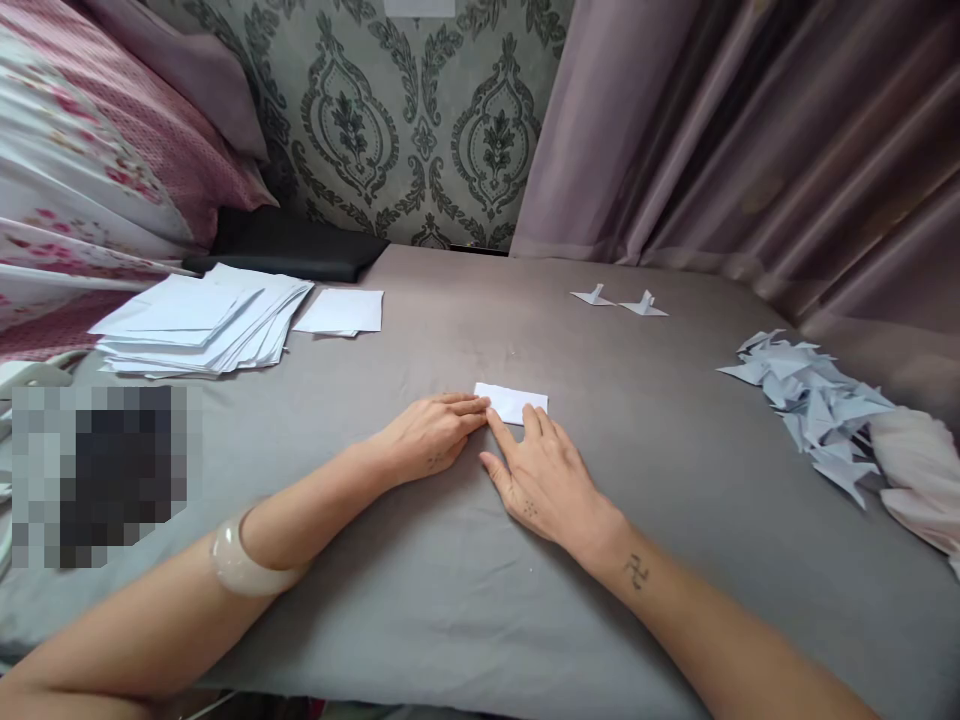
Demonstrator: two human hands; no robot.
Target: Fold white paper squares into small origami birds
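A small folded strip of white paper point(511, 397) lies flat on the grey cloth in front of me. My left hand point(431, 435) rests at its left end, fingers stretched out flat and close together, the fingertips touching the paper's corner. On the near edge of the paper, my right hand point(544, 470) presses with its fingertips; its fingers are spread and the thumb sits apart on the cloth. Neither hand grasps anything. My palms hide part of the cloth just below the paper.
Stacked white paper sheets point(202, 320) lie at left, beside a few smaller sheets point(345, 310). A flat black item point(292, 245) sits behind them. Two folded paper birds point(643, 305) stand at back right; a heap of similar folded pieces point(814, 395) lies far right near bunched pale fabric point(919, 470).
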